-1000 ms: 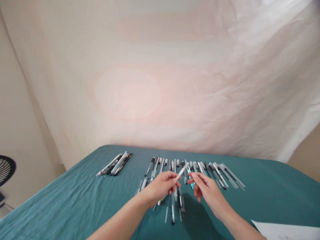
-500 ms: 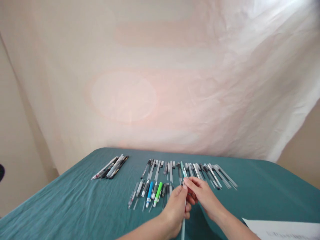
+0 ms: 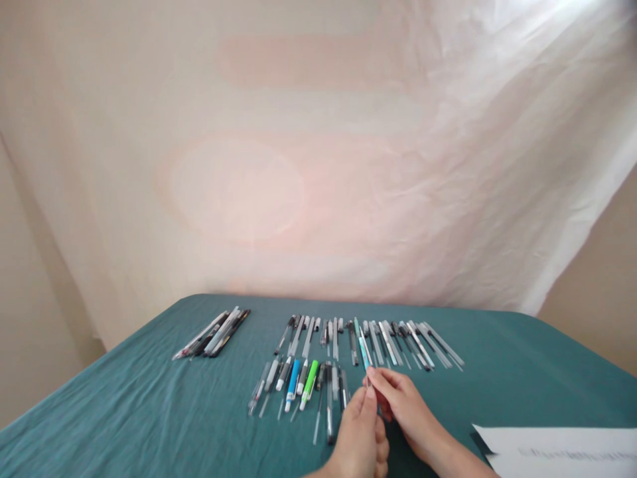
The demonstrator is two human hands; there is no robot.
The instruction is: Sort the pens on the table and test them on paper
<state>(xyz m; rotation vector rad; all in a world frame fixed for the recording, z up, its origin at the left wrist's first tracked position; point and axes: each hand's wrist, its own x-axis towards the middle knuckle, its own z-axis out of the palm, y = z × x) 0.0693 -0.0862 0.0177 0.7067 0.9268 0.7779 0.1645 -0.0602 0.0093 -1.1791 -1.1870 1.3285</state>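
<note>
My left hand [image 3: 359, 435] is closed, thumb on top, around a slim pen [image 3: 368, 383] of which only a short piece shows between the hands. The thumb and fingertips of my right hand [image 3: 405, 405] pinch the same pen near its far end. My palms and fingers hide the rest of it. Just beyond my fingertips lies a light-blue pen [image 3: 363, 352] in the back row. To the left of my left hand lie a black-capped clear pen [image 3: 329, 408], a bright green pen [image 3: 309, 385] and a blue pen [image 3: 292, 386].
Several clear, white and black pens [image 3: 307, 338] form a back row across the green cloth [image 3: 124, 392]. A bundle of pens [image 3: 223, 332] lies at the far left. White paper sheets [image 3: 562, 441] lie at the right front, and a pale sheet [image 3: 318, 166] hangs behind.
Both hands have come slightly lower and nearer to me, still together on the pen. The long pale shaft below my left hand no longer shows. The view has shifted slightly.
</note>
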